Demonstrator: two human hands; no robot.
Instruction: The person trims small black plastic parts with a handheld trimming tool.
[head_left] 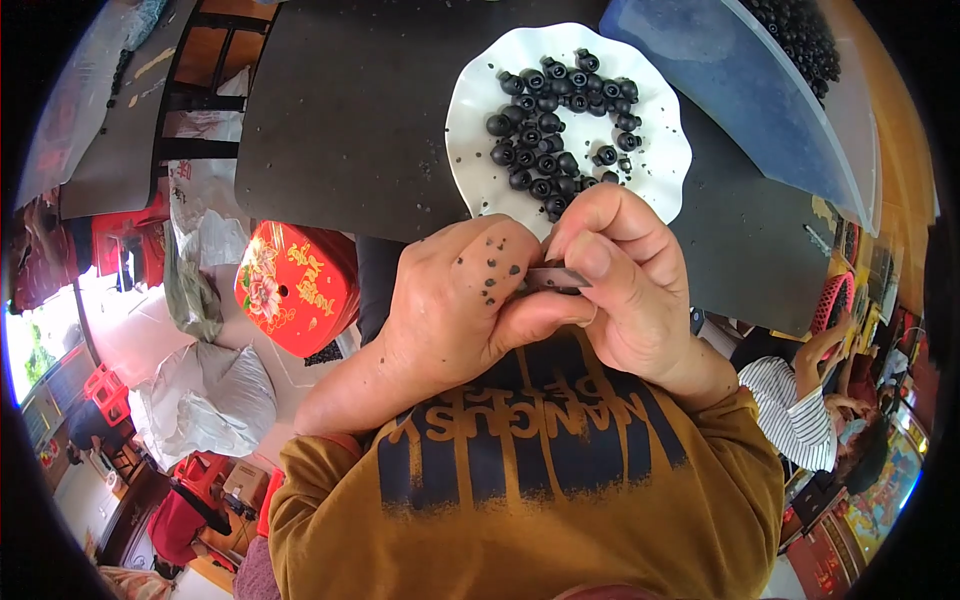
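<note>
My two hands meet in front of my chest, just short of the white plate (468,165). My left hand (450,290) is closed round a small knife, its thin metal blade (552,278) pointing toward my right thumb. Small black crumbs cling to the back of that hand. My right hand (640,285) is closed in a pinch at the blade's tip; what its fingers hold is mostly hidden, with only something dark showing by the blade. On the scalloped plate lie many small black round parts (548,123) with hollow necks, and black scraps among them.
The plate stands on a dark table (340,120). A translucent bin (740,90) at the far right has more black parts (800,40) beyond its wall. A red stool (297,288) and a white sack (205,400) are at the left. Another person in stripes (790,410) sits at the right.
</note>
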